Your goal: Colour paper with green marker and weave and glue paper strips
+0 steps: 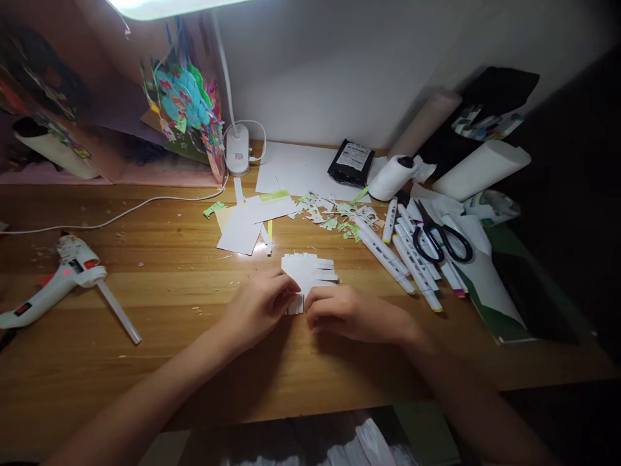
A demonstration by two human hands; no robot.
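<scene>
A small white paper piece point(306, 270) with slits cut around its edges lies on the wooden desk in front of me. My left hand point(262, 299) is closed at the paper's lower left side, thumb and fingers together on its edge. From the other side my right hand point(347, 312) curls its fingers at the lower right edge of the same paper. Several narrow strips along the lower edge show between the two hands. The fingertips partly hide the paper there.
A glue gun point(77, 268) lies left. White sheets point(242, 226), green-white scraps point(330, 210) and a black packet point(352, 162) are behind the paper. Markers point(412, 259), black-handled scissors point(439, 239) and paper rolls point(482, 169) sit right. A lamp point(169, 6) hangs above.
</scene>
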